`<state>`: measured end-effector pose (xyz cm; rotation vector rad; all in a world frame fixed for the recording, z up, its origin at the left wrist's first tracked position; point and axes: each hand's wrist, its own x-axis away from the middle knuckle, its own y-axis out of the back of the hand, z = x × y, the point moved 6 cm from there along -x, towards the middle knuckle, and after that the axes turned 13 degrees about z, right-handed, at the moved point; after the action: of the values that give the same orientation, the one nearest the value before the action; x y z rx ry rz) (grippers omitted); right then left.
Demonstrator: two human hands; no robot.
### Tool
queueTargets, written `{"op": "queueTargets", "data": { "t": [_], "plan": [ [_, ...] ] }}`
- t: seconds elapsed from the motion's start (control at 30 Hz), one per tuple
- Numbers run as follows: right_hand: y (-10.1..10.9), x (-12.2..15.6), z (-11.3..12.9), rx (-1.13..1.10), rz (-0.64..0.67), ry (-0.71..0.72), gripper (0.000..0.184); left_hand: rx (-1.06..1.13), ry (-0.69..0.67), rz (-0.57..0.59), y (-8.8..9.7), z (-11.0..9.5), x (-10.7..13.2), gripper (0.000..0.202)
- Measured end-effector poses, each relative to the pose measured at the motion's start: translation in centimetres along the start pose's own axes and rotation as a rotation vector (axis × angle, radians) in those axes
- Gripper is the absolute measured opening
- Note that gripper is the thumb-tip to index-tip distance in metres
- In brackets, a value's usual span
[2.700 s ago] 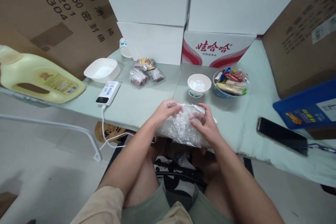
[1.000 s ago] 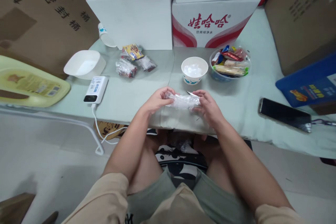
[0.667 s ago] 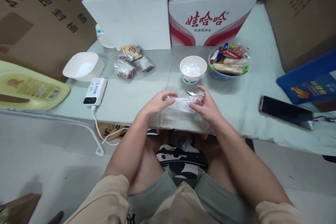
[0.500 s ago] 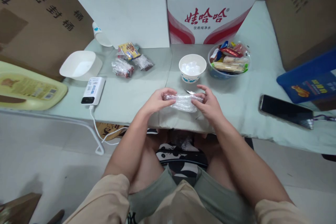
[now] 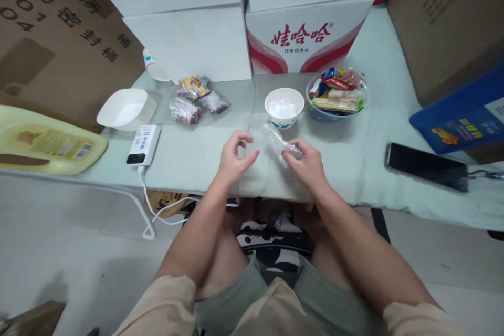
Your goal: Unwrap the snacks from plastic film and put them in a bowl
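Note:
My right hand (image 5: 305,161) pinches a crumpled piece of clear plastic film (image 5: 275,138) between thumb and fingers, just above the table's front part. The film's loose end points up and left, toward a paper cup (image 5: 284,118) with a blue pattern that holds clear, shiny contents I cannot name. To the left, my left hand (image 5: 236,156) hovers with thumb and fingers apart and nothing in it. Behind and right of the cup stands a clear bowl (image 5: 315,111) filled with wrapped snacks.
Several wrapped packets (image 5: 185,110) lie left of the cup. Farther left are a white bowl (image 5: 126,110), a power bank (image 5: 144,146) with a cable, and a yellow jug (image 5: 51,139). A phone (image 5: 427,166) and a blue package (image 5: 460,115) are at right. White cartons (image 5: 189,42) line the back.
My left hand has let go of the plastic film and moved slightly away from it. The film, stretched between both hands before, now hangs from my right hand alone. The view has shifted a little.

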<state>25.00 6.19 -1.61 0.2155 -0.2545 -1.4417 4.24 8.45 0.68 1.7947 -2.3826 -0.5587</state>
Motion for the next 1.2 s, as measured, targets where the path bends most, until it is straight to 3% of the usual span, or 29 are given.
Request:
{"op": "queueTargets", "data": {
  "t": [0.07,0.17,0.27,0.37,0.5,0.63,0.73,0.77,0.83,0.93,1.0,1.1,1.2],
  "plan": [
    [-0.8,0.1,0.6,-0.058,0.091,0.085,0.015,0.007,0.007,0.132,-2.1,-0.5,0.0,0.051],
    [-2.0,0.2,0.6,-0.312,0.223,0.08,0.022,0.215,0.055,0.335,-4.8,-0.3,-0.6,0.065],
    [-2.8,0.0,0.0,-0.673,0.278,-0.011,0.035,0.326,0.153,0.383,-5.7,0.5,-1.3,0.057],
    [-3.3,0.0,-0.2,-0.893,0.357,-0.142,0.048,0.307,0.214,0.305,-4.9,1.4,-1.8,0.046],
    [-2.5,0.3,0.3,-0.927,0.376,-0.17,0.052,0.198,0.236,0.154,-2.4,1.2,-2.5,0.039],
    [-1.1,0.4,0.2,-0.886,0.325,-0.164,0.038,-0.163,0.089,-0.186,1.2,-3.3,-5.3,0.024],
    [-0.3,0.1,-0.1,-0.854,0.267,-0.165,0.032,-0.615,0.036,-0.304,0.5,-7.4,-9.2,0.016],
    [-0.2,-0.1,-0.1,-0.847,0.255,-0.167,0.031,-0.7,0.045,-0.258,-0.6,-8.0,-10.8,0.016],
    [-0.1,-0.2,-0.2,-0.837,0.253,-0.175,0.029,-0.793,0.092,-0.018,-3.6,-7.7,-13.9,0.021],
    [-0.4,-0.4,-0.2,-0.814,0.29,-0.194,0.026,-0.83,0.264,0.373,-7.3,-5.1,-16.8,0.019],
    [-0.5,-0.6,-0.3,-0.794,0.314,-0.214,0.023,-0.797,0.314,0.556,-8.4,-3.7,-17.8,0.014],
    [-0.6,-0.8,-0.3,-0.784,0.34,-0.219,0.017,-0.644,0.437,0.748,-9.1,-2.3,-18.6,0.012],
    [-0.7,-1.2,-0.1,-0.779,0.357,-0.217,0.013,-0.674,0.479,0.802,-9.7,-1.6,-19.5,0.02]
  ]
}}
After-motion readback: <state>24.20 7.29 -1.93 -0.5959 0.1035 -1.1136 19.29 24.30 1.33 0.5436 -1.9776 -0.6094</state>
